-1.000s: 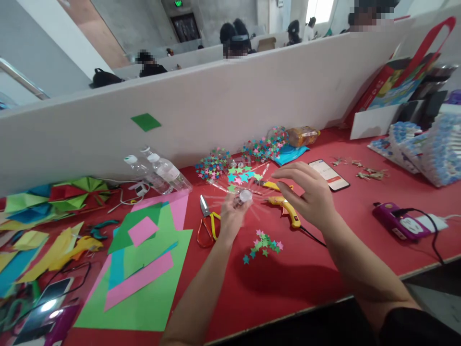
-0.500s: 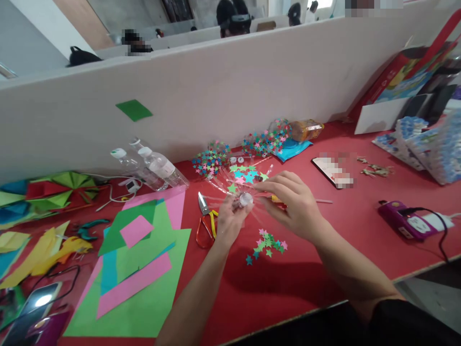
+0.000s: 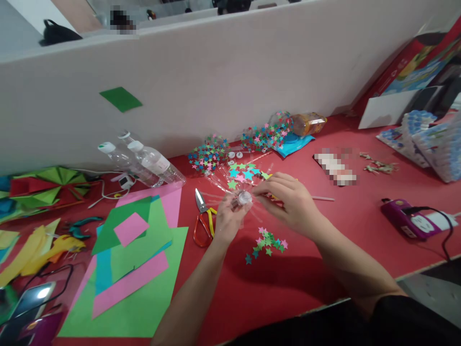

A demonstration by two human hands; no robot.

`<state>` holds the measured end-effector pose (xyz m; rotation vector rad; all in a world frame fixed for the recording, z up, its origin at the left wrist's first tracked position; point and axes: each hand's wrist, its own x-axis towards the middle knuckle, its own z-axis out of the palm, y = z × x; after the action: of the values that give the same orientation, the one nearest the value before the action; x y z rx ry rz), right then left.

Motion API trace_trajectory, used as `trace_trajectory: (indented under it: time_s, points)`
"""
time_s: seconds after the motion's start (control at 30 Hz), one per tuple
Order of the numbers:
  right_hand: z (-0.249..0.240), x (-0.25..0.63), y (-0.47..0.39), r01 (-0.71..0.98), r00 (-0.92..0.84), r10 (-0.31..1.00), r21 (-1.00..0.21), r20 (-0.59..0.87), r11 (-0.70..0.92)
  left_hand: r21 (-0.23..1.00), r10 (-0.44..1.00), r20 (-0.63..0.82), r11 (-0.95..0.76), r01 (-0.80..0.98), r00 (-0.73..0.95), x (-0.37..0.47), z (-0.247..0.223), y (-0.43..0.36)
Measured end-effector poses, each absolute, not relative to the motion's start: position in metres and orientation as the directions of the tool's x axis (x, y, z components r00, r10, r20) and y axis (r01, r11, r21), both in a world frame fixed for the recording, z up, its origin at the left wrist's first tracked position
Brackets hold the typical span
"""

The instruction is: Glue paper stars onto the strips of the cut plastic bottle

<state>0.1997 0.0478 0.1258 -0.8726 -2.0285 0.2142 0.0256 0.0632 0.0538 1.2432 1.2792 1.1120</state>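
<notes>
My left hand is closed around the neck of a clear plastic bottle cut into strips, its round mouth end facing up at me. Thin see-through strips fan out from it, and the far ones carry paper stars in pink, blue and green. Just right of the neck is my right hand, fingers bent and thumb and fingertips close together over the strips; what they pinch is too small to make out. A pile of small coloured stars lies on the red table below my hands.
Scissors lie left of my hands, beside layered coloured paper. Clear bottles lean by the white partition. Star-covered pieces sit behind, with an amber bottle. A purple power strip is at right.
The camera view has tilted down and shifted slightly. My left hand keeps its hold on the bottle neck, and my right fingertips have come a little closer to it.
</notes>
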Motion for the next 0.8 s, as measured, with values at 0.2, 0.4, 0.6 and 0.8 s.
trace_trajectory:
  time_s: [0.2,0.4,0.6,0.8]
  points:
    - [0.129,0.200,0.043,0.471,-0.330,0.709,-0.542,0.623,0.696,0.997,0.999,-0.053,0.052,0.062,0.013,0.024,0.048,0.063]
    - [0.134,0.202,0.039,0.457,-0.268,0.760,-0.616,0.592,0.641,0.993,0.999,-0.045,0.043,0.110,0.015,0.024,0.054,0.061]
    - [0.138,0.203,0.038,0.485,-0.301,0.732,-0.563,0.611,0.669,0.997,1.000,-0.012,0.011,0.076,0.020,0.025,0.058,0.059]
    - [0.137,0.203,0.035,0.443,-0.270,0.743,-0.606,0.612,0.661,0.997,1.000,-0.020,0.019,0.077,0.009,0.037,0.066,0.059]
